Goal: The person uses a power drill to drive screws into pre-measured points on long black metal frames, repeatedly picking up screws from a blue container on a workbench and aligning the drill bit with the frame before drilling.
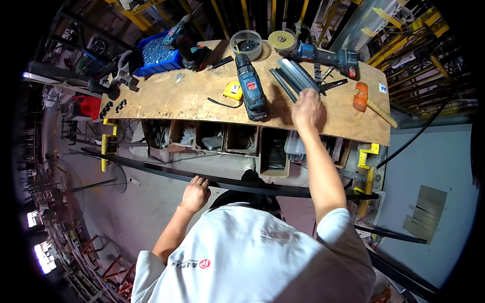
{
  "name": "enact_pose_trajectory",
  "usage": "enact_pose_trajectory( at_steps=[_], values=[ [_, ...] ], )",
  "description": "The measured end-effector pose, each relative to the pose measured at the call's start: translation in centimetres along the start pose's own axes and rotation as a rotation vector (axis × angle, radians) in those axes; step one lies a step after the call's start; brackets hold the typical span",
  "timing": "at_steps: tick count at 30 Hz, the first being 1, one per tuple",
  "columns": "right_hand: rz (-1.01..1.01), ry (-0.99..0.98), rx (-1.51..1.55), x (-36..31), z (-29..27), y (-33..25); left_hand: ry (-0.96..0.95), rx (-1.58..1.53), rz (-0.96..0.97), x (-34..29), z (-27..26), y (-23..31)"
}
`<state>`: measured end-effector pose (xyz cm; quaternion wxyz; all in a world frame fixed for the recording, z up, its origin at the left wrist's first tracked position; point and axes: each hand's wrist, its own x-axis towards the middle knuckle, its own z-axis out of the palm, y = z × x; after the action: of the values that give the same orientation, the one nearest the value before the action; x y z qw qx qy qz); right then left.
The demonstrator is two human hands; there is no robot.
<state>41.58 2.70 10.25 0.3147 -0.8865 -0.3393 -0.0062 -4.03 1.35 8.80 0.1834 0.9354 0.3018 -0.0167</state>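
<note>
A long black bar (283, 190) lies crosswise in front of my body, below the bench's near edge. My left hand (196, 195) is closed over it, left of its middle, with fingers curled across the top. On the wooden bench top, my right hand (308, 107) is closed at the near end of several grey and dark strips (296, 72). Its fingertips are partly hidden, so how many strips it grips does not show. Left of that hand a blue-and-black cordless drill (251, 88) lies beside a yellow tape measure (233, 91).
The wooden bench (189, 103) also carries a blue bin of screws (157, 54), a second drill (183, 43), a round tub (246, 44), an angle grinder (318, 52) and an orange mallet (360, 97). Compartments with parts (242, 139) sit underneath. Yellow supports (108, 144) stand at its sides.
</note>
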Motion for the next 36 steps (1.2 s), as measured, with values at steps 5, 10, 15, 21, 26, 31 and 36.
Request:
enact_pose_trajectory(
  at_steps=[5, 10, 15, 21, 26, 31, 36],
  values=[
    [0.092, 0.128, 0.700, -8.9, 0.1, 2.0, 0.045, 0.000, -0.018, -0.3, -1.1, -0.5],
    [0.489, -0.057, 1.074, -15.6, -0.2, 1.4, -0.061, -0.030, -0.021, -0.6, -2.6, -3.9],
    [0.806, -0.182, 1.076, -19.6, 2.8, 2.8, -0.143, -0.020, 0.038, -1.0, -3.5, -10.8],
    [0.845, 0.097, 1.073, -21.6, 4.8, -0.9, -0.162, 0.030, 0.142, -4.4, -3.6, -23.0],
    [0.782, 0.224, 1.300, -28.9, 1.6, -9.6, -0.378, 0.047, 0.123, -5.1, -5.5, -29.9],
    [0.943, -0.266, 1.820, -42.5, 0.6, -16.6, -0.373, 0.067, 0.205, -5.6, -4.0, -35.4],
    [0.736, -0.920, 1.202, -47.5, -2.2, -21.0, -0.365, 0.037, 0.274, -5.4, -3.9, -34.7]
  ],
)
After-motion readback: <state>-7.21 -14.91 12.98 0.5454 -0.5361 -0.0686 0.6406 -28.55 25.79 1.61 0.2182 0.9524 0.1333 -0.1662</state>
